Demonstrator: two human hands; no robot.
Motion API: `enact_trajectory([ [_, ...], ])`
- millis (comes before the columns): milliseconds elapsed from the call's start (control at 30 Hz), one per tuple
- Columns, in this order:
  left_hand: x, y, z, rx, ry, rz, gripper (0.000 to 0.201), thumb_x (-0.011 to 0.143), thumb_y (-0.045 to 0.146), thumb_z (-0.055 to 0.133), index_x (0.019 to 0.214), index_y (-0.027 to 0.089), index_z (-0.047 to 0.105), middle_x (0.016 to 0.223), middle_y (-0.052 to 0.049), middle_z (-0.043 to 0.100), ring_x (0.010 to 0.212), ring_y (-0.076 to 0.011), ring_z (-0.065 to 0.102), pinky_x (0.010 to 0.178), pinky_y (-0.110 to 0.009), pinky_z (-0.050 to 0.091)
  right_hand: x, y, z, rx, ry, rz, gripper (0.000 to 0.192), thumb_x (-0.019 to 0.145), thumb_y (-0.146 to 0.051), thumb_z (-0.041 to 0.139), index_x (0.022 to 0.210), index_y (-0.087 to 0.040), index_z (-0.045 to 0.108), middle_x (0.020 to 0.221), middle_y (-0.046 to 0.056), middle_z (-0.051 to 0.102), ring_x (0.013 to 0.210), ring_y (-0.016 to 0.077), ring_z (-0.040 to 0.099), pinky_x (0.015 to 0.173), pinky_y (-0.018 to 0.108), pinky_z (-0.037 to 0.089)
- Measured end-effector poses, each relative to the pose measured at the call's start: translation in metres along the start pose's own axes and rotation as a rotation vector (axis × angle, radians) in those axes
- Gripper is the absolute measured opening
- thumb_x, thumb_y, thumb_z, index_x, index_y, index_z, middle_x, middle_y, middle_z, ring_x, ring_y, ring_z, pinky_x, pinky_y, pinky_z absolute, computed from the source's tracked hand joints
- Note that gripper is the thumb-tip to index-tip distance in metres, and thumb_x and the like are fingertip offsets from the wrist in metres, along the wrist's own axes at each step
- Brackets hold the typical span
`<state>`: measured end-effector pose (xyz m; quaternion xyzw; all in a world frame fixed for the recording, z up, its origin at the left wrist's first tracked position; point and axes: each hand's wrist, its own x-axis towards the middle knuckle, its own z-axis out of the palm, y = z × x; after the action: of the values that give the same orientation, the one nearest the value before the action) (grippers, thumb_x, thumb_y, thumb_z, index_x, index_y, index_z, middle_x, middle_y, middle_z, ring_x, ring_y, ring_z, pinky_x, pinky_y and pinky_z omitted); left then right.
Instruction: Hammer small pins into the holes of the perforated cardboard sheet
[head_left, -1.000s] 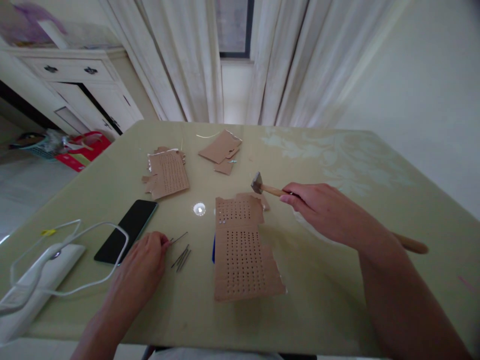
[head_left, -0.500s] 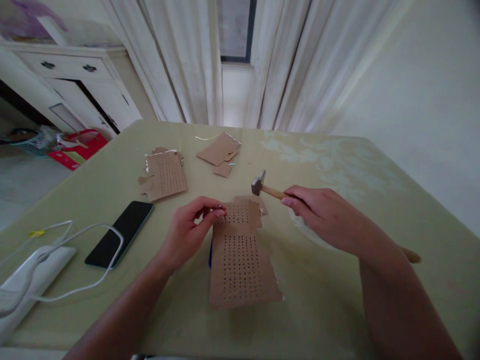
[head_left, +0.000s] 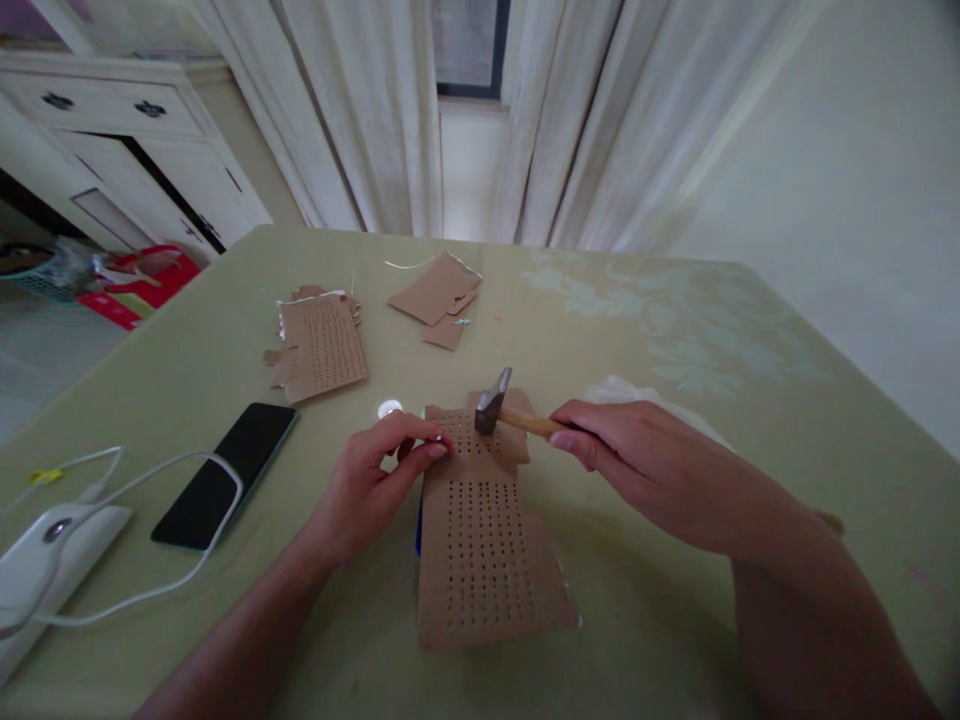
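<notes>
Operator: Where is the perforated cardboard sheet, and how are the hands set?

Technician: It lies on the surface at lower centre of frame, with a blue object showing at its left edge. The left hand has thumb and index fingers pinched on a small metal nail, mostly hidden, at the sheet's upper left corner. The right hand has its fingers wrapped around the handle of a hammer.

Operator: Obstructions?

Technician: The hammer head covers part of the upper hole rows; whether it touches the sheet cannot be determined. The left forearm hides the surface at lower left of centre.

Operator: Adjacent items?

Technician: Left of frame: a smartphone, crossed by a white cable. Lower left: a white device. Upper left of centre: punched cardboard pieces. Upper centre: cardboard scraps. Right of centre: translucent plastic, just above the right hand.
</notes>
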<state>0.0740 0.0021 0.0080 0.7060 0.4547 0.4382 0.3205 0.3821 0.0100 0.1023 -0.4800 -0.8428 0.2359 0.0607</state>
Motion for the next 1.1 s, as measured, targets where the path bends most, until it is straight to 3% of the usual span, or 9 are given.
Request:
enact_trajectory([
  [400,-0.0026,-0.0034,0.0034,0.026,0.023,0.120,0.012,0.105,0.021,0.072,0.097,0.023,0.082,0.087,-0.001,0.081,0.076,-0.0151,0.071,0.072,-0.027,0.055,0.0017,0.0014,0.0020,-0.027,-0.017,-0.026,0.039,0.122,-0.042,0.041,0.113,-0.021,0.073,0.104,0.008,0.078,0.092,0.0260,0.071,0.080,0.038,0.045],
  [1100,-0.0032,-0.0023,0.0051,0.027,0.016,0.122,0.012,0.105,0.019,0.071,0.098,0.023,0.081,0.089,0.000,0.080,0.078,-0.0140,0.071,0.072,-0.024,0.056,0.0029,-0.0012,0.0016,-0.013,-0.035,0.001,0.037,0.122,-0.039,0.040,0.110,-0.021,0.070,0.098,0.006,0.074,0.090,0.0257,0.068,0.082,0.039,0.044],
])
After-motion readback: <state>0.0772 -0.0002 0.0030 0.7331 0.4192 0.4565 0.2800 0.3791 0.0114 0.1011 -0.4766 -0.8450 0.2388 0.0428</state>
